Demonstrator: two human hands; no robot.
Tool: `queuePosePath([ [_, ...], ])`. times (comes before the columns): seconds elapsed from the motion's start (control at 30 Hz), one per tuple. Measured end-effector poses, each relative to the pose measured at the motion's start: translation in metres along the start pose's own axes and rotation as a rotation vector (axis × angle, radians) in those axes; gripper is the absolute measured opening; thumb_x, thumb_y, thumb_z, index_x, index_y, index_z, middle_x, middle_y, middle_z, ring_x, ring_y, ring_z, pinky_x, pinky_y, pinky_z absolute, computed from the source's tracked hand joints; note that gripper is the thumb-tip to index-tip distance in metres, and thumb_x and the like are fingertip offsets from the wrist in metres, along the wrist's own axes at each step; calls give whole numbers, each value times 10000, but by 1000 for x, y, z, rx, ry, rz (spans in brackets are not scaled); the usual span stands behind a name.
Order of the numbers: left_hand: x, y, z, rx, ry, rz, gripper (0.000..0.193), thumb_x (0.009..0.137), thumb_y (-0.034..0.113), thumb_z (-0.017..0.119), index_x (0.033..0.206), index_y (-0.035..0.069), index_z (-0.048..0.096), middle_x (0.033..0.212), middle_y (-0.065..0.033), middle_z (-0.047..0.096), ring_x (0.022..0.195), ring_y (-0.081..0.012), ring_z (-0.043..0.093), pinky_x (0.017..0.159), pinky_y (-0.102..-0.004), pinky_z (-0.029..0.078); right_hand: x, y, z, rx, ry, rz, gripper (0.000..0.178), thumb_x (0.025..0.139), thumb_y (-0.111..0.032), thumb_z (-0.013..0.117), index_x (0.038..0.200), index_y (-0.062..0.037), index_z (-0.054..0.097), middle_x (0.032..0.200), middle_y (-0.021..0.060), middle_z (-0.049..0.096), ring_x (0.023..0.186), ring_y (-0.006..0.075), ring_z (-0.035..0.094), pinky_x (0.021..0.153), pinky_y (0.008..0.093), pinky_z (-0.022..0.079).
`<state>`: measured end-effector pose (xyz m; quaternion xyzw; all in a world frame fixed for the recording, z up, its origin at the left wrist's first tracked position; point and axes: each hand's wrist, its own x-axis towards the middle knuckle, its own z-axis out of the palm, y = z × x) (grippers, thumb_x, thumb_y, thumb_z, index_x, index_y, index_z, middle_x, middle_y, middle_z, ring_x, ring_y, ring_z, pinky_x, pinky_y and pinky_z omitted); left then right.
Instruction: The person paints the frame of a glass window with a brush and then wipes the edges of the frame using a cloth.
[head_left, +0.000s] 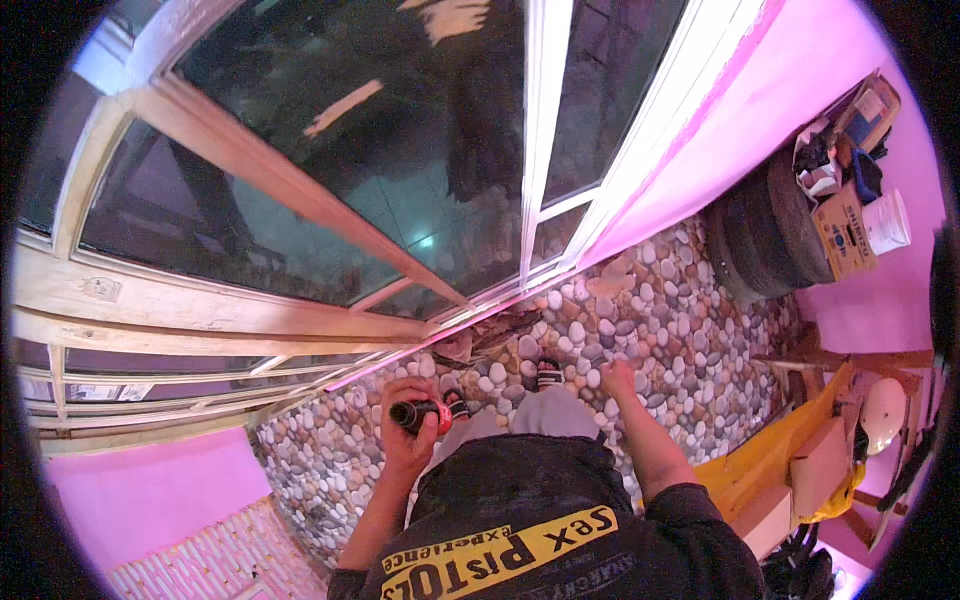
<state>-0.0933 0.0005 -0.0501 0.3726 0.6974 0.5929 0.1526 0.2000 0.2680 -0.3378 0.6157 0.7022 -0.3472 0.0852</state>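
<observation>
My left hand [397, 455] is wrapped round a short dark cylinder [413, 414] with a red lower part, in front of my body at the left. One end of it, black and round, points up toward me; whether it is a can, a bottle or a torch I cannot tell. My right hand [618, 377] hangs out in front on the right, over the pebble-patterned floor [660, 330]. Its fingers are curled closed, and the inside of the grip is hidden. Ahead stands a large glass-paned frame [527, 130] with pale bars, apart from both hands.
A crumpled brown cloth or paper heap [487, 335] lies at the frame's foot, before my sandals [549, 374]. At the far right are stacked dark tyres [765, 235], a cardboard box [845, 235] and a white bucket [888, 222]. Yellow-covered furniture [770, 440] stands to my right.
</observation>
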Motion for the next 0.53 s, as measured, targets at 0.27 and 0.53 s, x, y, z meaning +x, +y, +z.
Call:
queuePosePath([
  [0.27,15,23,67,-57,65,-8,260,895,207,670,1056,38,554,1116,-151,548,1030,-256,575,910,-387,469,65,54,-36,-61,157,-126,290,778,-266,674,965,-48,632,966,194,683,1034,370,643,896,453,498],
  [0.53,21,36,94,49,46,53,259,880,208,675,1055,55,560,1113,-155,571,1043,-267,580,956,-406,448,90,49,-55,-48,-118,-92,469,808,-248,652,1254,-114,595,1263,273,606,1187,348,606,1010,442,462],
])
